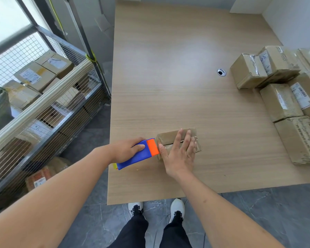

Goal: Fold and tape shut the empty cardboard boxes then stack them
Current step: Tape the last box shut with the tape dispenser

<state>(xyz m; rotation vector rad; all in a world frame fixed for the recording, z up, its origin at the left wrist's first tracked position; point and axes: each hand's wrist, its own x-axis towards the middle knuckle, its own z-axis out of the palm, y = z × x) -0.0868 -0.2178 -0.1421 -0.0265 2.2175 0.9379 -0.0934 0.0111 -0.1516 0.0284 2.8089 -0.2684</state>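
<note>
Pale wood tabletop [177, 68] is filling most of the view, with grey tiled floor [258, 212] below its near edge. Left hand [127, 149] is closing around a blue and orange tape dispenser [138, 154], fingers wrapped over its top, and the orange end is touching the left side of a small box [170, 136]. Right hand [179, 154] is lying flat and open on top of this box, fingers spread, thumb next to the orange part, holding nothing but pressing the box down. The box is sitting near the front edge of the tabletop, a little left of the middle, and clear tape is showing on its top.

At the right side of the tabletop a group of taped boxes [283, 97] is lying close together, some with white labels. A round cable hole [221, 72] is just beside the farthest of them. On the left, off the tabletop, a wire cage cart [48, 111] is holding more boxes. Below, the person's white shoes [177, 206] and black trousers are showing.
</note>
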